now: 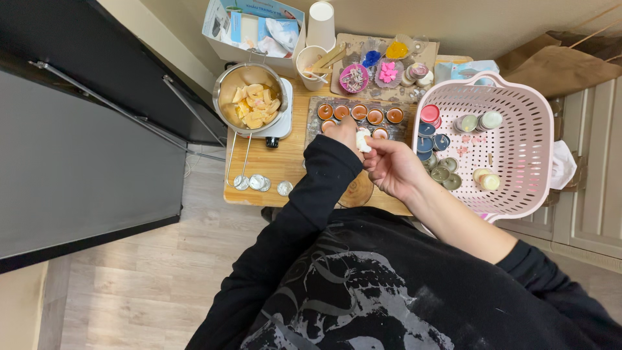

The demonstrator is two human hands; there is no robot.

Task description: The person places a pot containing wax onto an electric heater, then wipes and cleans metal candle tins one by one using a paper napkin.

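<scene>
The left hand [343,131] reaches forward over the counter [285,165] to the dark tray [312,120] of small round cups [358,113] filled with brown wax. Its fingers rest at the near row of cups, but the back of the hand hides the tips, so I cannot tell if they are closed on a cup or only touching one. The right hand [392,167] is just behind the left, nearer to the body, and its fingers are closed on a small white piece [363,140], pinched at the lower end. The piece stands a little tilted, with its long axis pointing forward to the tray. The cups lie directly ahead of it and slightly to the left, very near; the right hand is the one that carries the piece, the left is the one closer to the cups.

Left of the tray stands a metal pot [223,91] with pale yellow wax chunks. Behind it is an open white and blue carton [214,26] with packets inside, and beside that a tall white paper cup [321,23]. On the right is a pink plastic basket [518,116], holding tins with red, blue and cream tops. A brown paper bag [557,61] lies behind the basket.
</scene>
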